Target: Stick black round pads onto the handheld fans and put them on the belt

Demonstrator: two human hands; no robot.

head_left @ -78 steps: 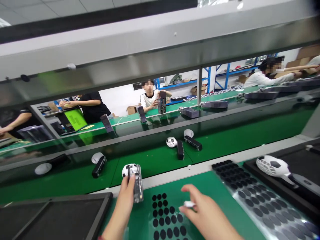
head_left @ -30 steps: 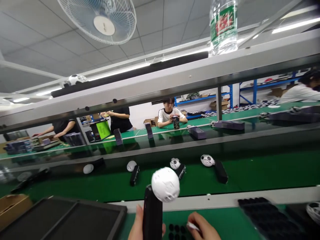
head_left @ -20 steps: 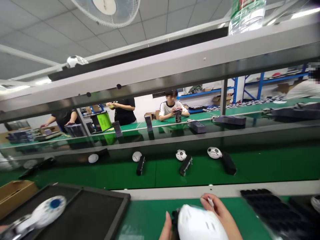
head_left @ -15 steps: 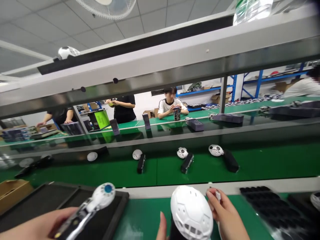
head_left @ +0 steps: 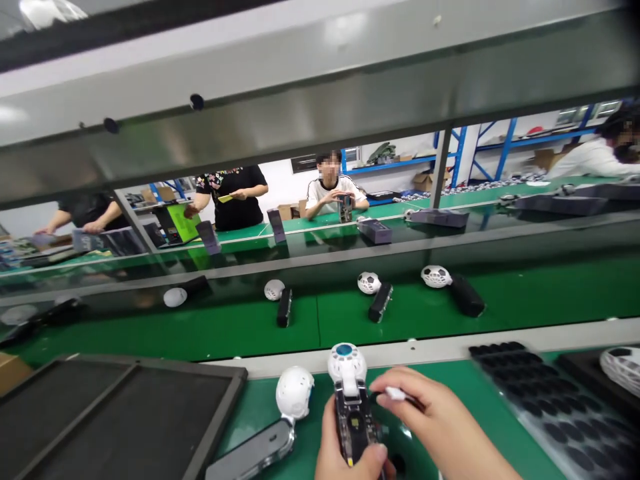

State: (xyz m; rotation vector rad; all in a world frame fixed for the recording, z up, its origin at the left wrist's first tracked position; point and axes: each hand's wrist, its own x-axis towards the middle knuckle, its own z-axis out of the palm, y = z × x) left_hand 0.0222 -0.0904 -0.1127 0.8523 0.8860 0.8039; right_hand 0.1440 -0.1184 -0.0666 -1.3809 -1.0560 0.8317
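My left hand (head_left: 328, 437) is wrapped around the handle of a handheld device (head_left: 356, 420). Its round white head has a blue disc in the middle, and dark and clear parts show along its handle. Just right of the device, my right hand (head_left: 425, 407) pinches a small white cable plug (head_left: 397, 394), whose tip is close to the handle; whether it touches, I cannot tell. On the green table to the left lies a second device (head_left: 295, 393), with a white ball-like head and a grey-black handle.
A dark framed tray (head_left: 150, 427) lies left, and a sheet of black round pads (head_left: 535, 393) right. Beyond the pale rail, the green belt (head_left: 320, 340) carries several ball-headed devices. A metal beam (head_left: 300, 100) crosses above. Several people work on the far side.
The blue-disc device, held by a hand at the left before, is now in my left hand at centre. The ball-headed device now lies left. My right hand has shifted slightly left with the plug.
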